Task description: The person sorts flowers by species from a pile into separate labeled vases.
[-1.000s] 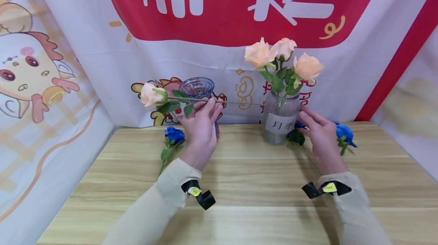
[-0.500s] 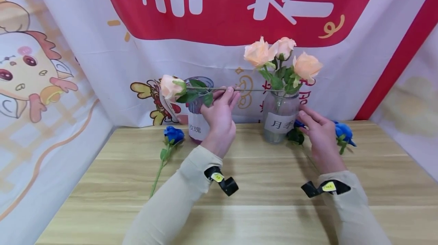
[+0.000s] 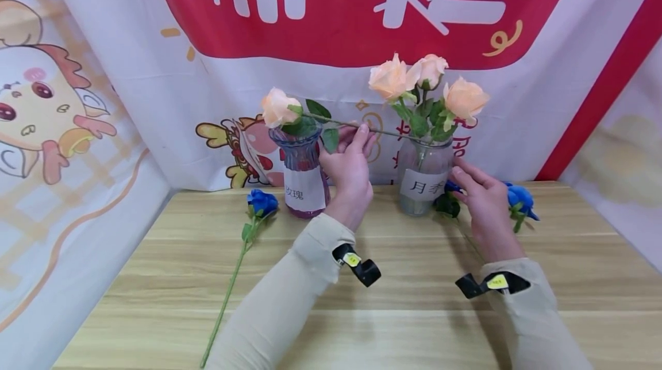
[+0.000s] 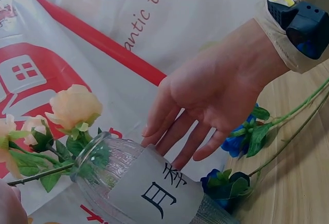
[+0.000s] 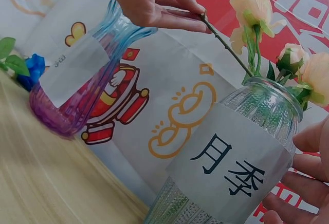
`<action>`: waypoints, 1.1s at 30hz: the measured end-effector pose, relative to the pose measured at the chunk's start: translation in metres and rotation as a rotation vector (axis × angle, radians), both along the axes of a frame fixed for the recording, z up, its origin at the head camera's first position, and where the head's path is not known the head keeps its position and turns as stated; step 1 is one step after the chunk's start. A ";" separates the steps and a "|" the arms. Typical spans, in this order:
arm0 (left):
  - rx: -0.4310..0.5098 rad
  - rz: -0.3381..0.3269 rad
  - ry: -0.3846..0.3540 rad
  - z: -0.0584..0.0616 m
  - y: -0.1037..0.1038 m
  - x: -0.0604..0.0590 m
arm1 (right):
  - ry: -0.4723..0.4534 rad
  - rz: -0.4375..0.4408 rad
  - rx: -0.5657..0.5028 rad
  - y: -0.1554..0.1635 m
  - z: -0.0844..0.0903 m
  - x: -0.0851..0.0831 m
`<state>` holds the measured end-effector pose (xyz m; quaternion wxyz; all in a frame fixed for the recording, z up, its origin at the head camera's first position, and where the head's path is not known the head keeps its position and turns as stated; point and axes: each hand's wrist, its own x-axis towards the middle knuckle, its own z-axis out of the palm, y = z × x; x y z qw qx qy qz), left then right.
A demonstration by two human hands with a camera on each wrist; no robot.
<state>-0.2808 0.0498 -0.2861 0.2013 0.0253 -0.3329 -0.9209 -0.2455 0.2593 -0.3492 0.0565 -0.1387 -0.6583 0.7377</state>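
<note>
The left hand (image 3: 347,164) pinches a peach rose (image 3: 277,107) by its stem, lying sideways, tip at the clear vase (image 3: 421,177). The right hand (image 3: 478,200), fingers spread, steadies that vase; tilt the bloom upward so the stem slides in.

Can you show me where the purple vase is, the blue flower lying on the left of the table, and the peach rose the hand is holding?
purple vase (image 3: 302,186), head view, on its white label.
blue flower (image 3: 262,202), head view, on the bloom.
peach rose (image 3: 277,108), head view, on the bloom; its stem is held by the left hand (image 3: 350,166).
</note>
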 end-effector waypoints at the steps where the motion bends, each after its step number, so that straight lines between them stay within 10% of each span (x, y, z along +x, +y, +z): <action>1: -0.009 0.002 0.002 0.000 0.001 0.000 | 0.001 0.002 0.002 0.000 0.000 0.000; 33: -0.218 -0.025 -0.075 -0.018 0.056 -0.012 | 0.012 -0.018 -0.003 -0.001 -0.002 0.000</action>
